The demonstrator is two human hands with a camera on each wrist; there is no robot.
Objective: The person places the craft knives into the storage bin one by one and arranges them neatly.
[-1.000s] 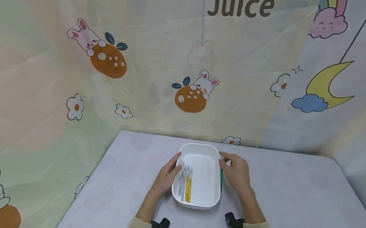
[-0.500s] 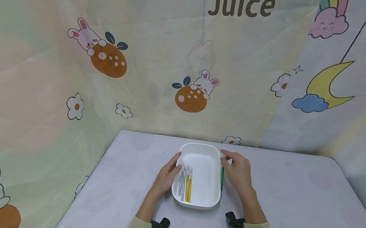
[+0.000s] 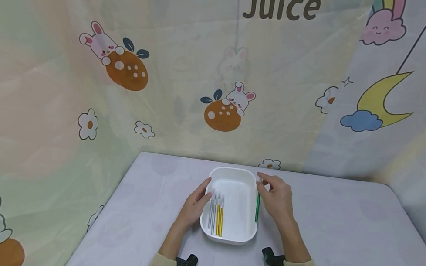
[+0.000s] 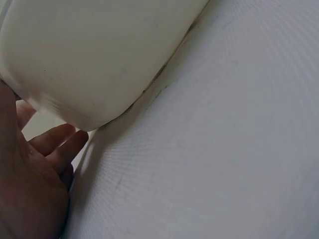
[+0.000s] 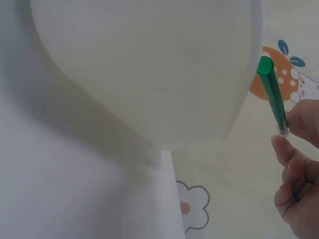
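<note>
A white rectangular tray (image 3: 235,223) lies on the table with several slim sticks (image 3: 217,217), grey and yellow with clear tips, side by side along its left part. My left hand (image 3: 192,205) holds the tray's left side, thumb at the rim and fingers along the outer wall; in the left wrist view, fingertips (image 4: 75,142) meet the wall's lower corner. With thumb and index finger, my right hand (image 3: 276,199) pinches a slim green stick (image 5: 272,92) by its clear end. In the head view the green stick overlaps the tray's right rim, its round green end toward me.
A pale cloth covers the table (image 3: 343,235). Behind it hangs a printed curtain (image 3: 186,59) with rabbits, flowers and a moon. Black wrist devices (image 3: 187,262) sit by both sleeves.
My right hand has shifted slightly right and away from me with the green stick, more of which now shows beside the rim. The left hand and tray have stayed put.
</note>
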